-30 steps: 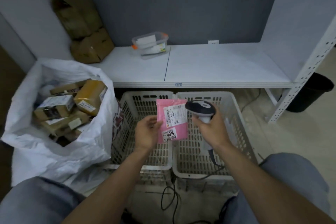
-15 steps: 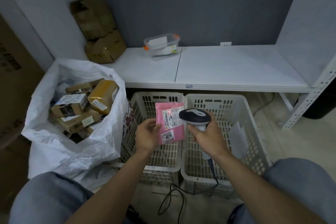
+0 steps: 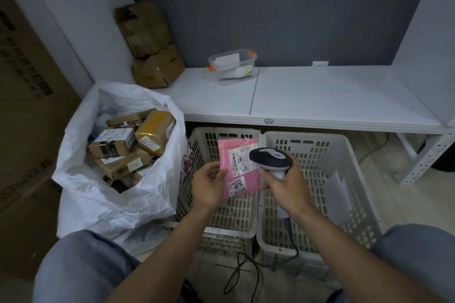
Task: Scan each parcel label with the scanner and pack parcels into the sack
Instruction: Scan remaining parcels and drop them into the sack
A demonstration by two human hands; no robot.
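Note:
A flat pink parcel [image 3: 236, 172] with a white shipping label and a "4014" sticker is held upright in my left hand [image 3: 208, 186], which grips its left edge. My right hand [image 3: 286, 186] holds a corded scanner [image 3: 269, 158] by the handle; its dark head overlaps the parcel's upper right corner, pointing at the label. Both are above two white plastic crates. To the left stands the open white sack [image 3: 113, 194], holding several brown cardboard parcels [image 3: 128, 147].
Two slotted white crates [image 3: 320, 179] sit under a white shelf [image 3: 320, 96]. A clear lidded tub [image 3: 231, 64] and stacked brown boxes [image 3: 150, 44] are on the shelf. A large carton [image 3: 22, 130] stands at the left. The scanner cable [image 3: 243, 275] trails on the floor between my knees.
The view has shifted, so the sack and shelf appear further right. The scanner head has moved closer over the parcel's label. My left hand keeps holding the pink parcel.

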